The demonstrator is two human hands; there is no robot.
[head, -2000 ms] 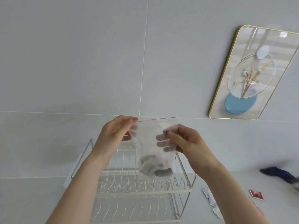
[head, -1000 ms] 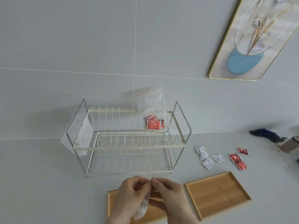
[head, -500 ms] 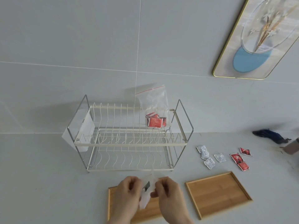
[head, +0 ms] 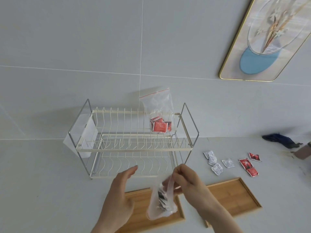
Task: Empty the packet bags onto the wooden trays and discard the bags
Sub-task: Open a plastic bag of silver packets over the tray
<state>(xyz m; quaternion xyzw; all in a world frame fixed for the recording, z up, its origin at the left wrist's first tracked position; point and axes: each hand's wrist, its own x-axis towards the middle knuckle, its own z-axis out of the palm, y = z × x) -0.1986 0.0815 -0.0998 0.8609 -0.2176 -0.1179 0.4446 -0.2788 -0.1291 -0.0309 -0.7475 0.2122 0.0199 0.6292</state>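
Smooth grey counter [head: 42,182], crinkly clear bag [head: 162,204]

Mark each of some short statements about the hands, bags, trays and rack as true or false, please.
1. The right hand holds a bag over the left tray. True.
2. The left hand grips that bag. False: it is open and apart from it.
3. A second bag with red packets stands on the rack, top tier. True.
4. The right tray holds red packets. False: it is bare; loose packets lie on the counter behind it.
5. The held bag is empty. False: packets show inside.
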